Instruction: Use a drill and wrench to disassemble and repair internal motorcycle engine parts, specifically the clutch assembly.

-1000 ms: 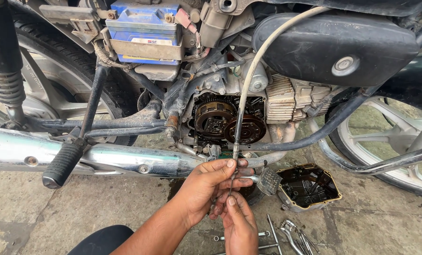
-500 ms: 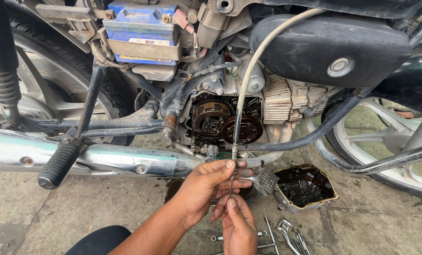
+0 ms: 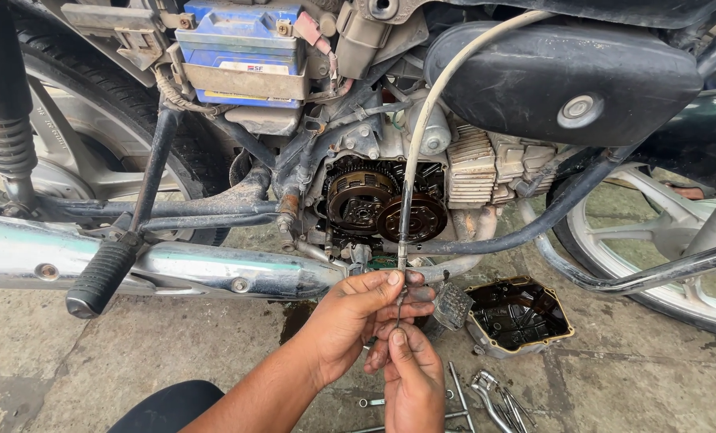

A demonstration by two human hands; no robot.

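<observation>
Cable [image 3: 419,136] work is in hand: a pale sheathed control cable curves down from the upper part of the motorcycle, crosses in front of the open engine side and ends just above both hands, where its bare inner wire emerges.

Left hand [image 3: 350,317]: closed in a pinch, thumb and forefinger gripping the cable's lower end where the dark ferrule meets the thin wire; hold at the ferrule, not on the wire itself, so that the strand does not kink.

Right hand [image 3: 410,377]: directly below the left hand and touching it, fingertips pinched on the free wire end; whether a nipple sits on that end cannot be told; pull in line with the sheath, judged the safest direction for fraying strands.

Materials, from left of the hands to right: a chromed exhaust pipe [image 3: 173,269], smooth and dented, with a ribbed black rubber footrest [image 3: 101,277] in front of it; above the hands, exposed clutch gears [image 3: 386,207], toothed, oily, dark metal; just right of the hands, a knurled pedal pad [image 3: 452,305]; beside it, a removed engine cover [image 3: 518,314] lying open side up, cast metal with a blackened interior; below it, slender steel tools [image 3: 498,401] on stained concrete.
</observation>
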